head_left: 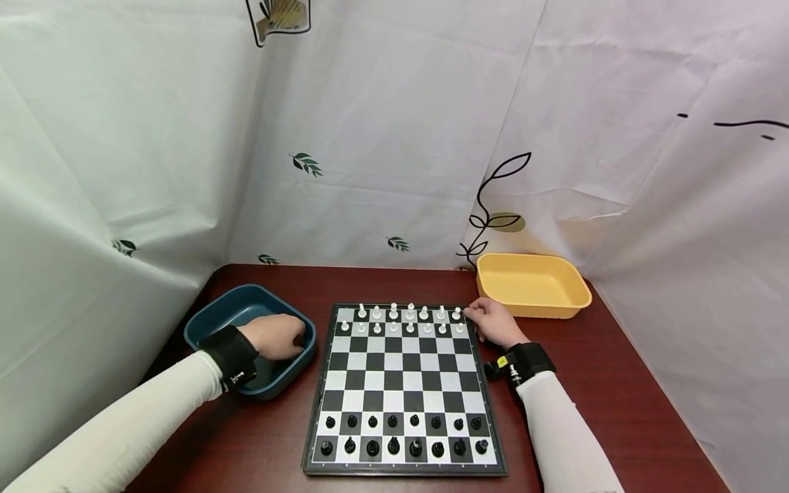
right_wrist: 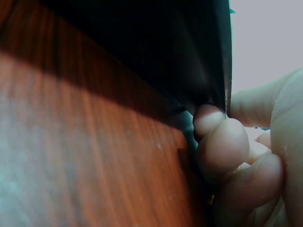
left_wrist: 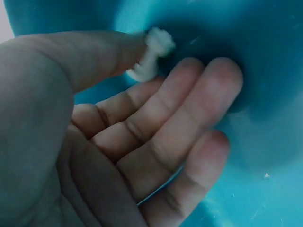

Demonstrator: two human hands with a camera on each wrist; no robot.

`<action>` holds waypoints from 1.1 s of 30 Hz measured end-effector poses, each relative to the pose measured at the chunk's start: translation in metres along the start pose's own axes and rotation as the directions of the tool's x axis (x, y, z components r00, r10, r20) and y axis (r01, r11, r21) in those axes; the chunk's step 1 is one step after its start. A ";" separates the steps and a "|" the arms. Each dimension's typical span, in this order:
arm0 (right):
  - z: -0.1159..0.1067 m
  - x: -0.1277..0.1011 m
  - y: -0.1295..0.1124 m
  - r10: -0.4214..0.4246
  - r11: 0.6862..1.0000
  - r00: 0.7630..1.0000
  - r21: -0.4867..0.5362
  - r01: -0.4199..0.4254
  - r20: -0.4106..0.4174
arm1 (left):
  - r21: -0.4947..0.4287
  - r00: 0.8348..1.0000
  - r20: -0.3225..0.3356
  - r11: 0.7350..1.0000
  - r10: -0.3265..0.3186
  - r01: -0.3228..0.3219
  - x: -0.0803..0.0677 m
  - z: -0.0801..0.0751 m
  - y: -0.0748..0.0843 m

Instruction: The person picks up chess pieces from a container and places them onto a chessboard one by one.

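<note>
You are getting even, soft light in the head view, with the white drapes bowing at the edges from wide-angle distortion and little glare on the chessboard (head_left: 403, 387). Your left wrist view is showing a close, slightly soft left hand (left_wrist: 118, 142) inside a teal-tinted tray (left_wrist: 265, 56). Your right wrist view is sitting half in deep shadow, blurring the table (right_wrist: 85, 156) up close.

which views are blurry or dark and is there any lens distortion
Head view: sharp and evenly lit, but wide-angle, so the table edges splay outward. Left wrist view: soft focus at close range; the white piece pinched by the left hand is fuzzy, with a blue cast from the tray. Right wrist view: blurred throughout, the board edge a near-black shadow beside the right hand.
</note>
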State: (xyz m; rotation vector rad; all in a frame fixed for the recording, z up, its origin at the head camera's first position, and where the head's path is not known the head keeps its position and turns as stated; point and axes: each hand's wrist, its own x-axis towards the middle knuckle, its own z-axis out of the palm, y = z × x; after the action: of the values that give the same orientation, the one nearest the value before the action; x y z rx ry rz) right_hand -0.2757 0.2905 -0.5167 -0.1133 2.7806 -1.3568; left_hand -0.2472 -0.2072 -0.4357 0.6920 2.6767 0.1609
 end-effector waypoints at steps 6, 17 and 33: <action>-0.001 0.001 -0.002 0.003 1.000 1.000 0.005 -0.003 -0.001 | -0.038 0.998 -0.054 0.999 0.018 -0.021 -0.002 -0.005 -0.008; 0.000 0.000 -0.003 0.006 1.000 1.000 0.003 -0.006 -0.003 | -0.077 0.988 -0.142 0.995 0.058 -0.069 -0.019 -0.032 -0.025; 0.000 -0.003 -0.002 0.009 1.000 1.000 0.020 -0.009 0.000 | -0.030 0.874 -0.458 0.981 0.159 -0.194 -0.013 -0.052 -0.009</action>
State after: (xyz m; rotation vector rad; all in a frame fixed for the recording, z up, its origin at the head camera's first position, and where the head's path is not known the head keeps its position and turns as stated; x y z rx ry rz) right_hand -0.2724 0.2895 -0.5146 -0.0991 2.7639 -1.3820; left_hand -0.2606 -0.2224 -0.3858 0.9786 3.0201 0.5320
